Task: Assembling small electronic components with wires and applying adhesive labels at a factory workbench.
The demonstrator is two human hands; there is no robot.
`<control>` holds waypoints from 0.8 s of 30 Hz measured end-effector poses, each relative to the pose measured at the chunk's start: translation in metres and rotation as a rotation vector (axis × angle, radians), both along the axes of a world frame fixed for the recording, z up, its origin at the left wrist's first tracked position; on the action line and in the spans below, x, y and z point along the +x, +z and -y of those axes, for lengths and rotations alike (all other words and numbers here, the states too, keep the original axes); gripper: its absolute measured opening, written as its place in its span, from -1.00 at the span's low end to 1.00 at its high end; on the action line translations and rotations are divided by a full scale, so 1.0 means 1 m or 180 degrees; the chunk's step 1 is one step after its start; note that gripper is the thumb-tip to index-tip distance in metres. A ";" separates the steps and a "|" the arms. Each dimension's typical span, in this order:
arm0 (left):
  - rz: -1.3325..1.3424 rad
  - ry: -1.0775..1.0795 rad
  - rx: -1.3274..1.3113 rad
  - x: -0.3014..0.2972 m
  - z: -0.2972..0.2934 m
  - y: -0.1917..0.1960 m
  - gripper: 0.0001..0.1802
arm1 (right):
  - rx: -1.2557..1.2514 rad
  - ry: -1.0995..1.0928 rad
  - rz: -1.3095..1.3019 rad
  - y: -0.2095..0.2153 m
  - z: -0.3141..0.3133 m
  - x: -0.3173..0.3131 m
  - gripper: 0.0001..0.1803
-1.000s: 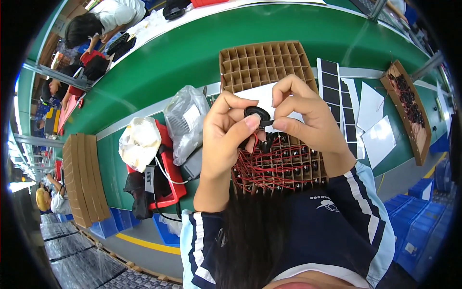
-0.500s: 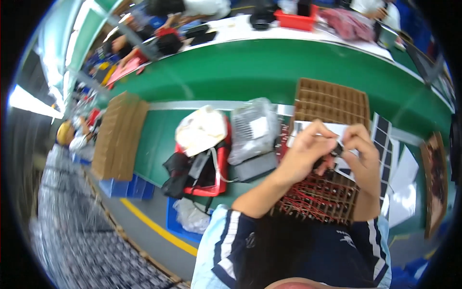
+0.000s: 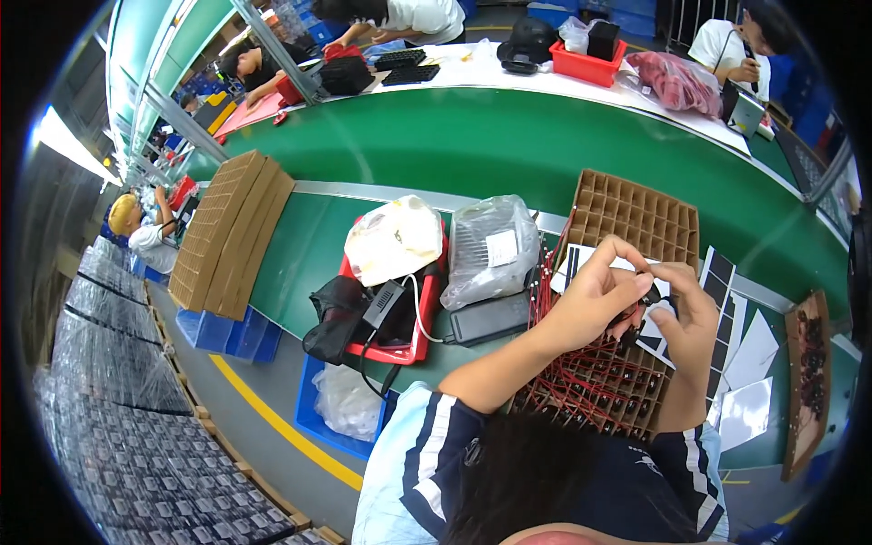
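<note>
Compared with half a second ago the view has swung, so the hands now sit right of centre and lower, and the stack of flat cardboard sheets (image 3: 227, 232) lies further up and left; the hands themselves remain together over the same tray. The left hand (image 3: 595, 295) and the right hand (image 3: 686, 313) meet above the lower cardboard divider tray (image 3: 599, 386), whose cells are filled with small black parts trailing red wires. Between the fingertips is a small black part (image 3: 647, 298); the left hand's grip is pinched on it from the left, and the right hand's fingers curl against it from the right, also clenched on it. It is too small and too covered to tell its long axis or which way it points; red wires hang from under the hands toward the tray. Just beyond the hands lies an empty cardboard divider tray (image 3: 636, 213) on the green bench (image 3: 309, 254). To the left stand a grey plastic bag (image 3: 490, 250) and a red bin (image 3: 404, 313).
</note>
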State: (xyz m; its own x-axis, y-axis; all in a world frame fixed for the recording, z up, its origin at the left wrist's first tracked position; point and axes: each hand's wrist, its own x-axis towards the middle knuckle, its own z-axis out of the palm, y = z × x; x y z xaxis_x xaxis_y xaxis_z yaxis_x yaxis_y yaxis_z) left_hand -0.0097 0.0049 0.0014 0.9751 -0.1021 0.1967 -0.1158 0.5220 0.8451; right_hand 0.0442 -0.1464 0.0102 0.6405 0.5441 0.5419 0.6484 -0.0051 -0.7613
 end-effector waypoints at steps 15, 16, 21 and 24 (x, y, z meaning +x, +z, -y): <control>0.0164 0.1299 0.0313 0.000 -0.005 0.004 -0.71 | 0.0053 -0.0253 0.1167 0.008 0.002 0.003 -0.73; 0.0253 0.1278 0.0651 -0.001 -0.003 0.005 -0.68 | 0.0021 -0.0338 0.1206 0.009 0.003 0.002 -0.73; 0.0092 0.0884 0.1478 0.001 0.001 0.005 -0.51 | -0.0268 -0.0606 0.1456 0.011 0.005 0.003 -0.72; 0.0206 0.0769 0.1475 0.002 0.005 0.002 -0.54 | -0.0378 -0.0719 0.1648 0.015 0.003 0.001 -0.71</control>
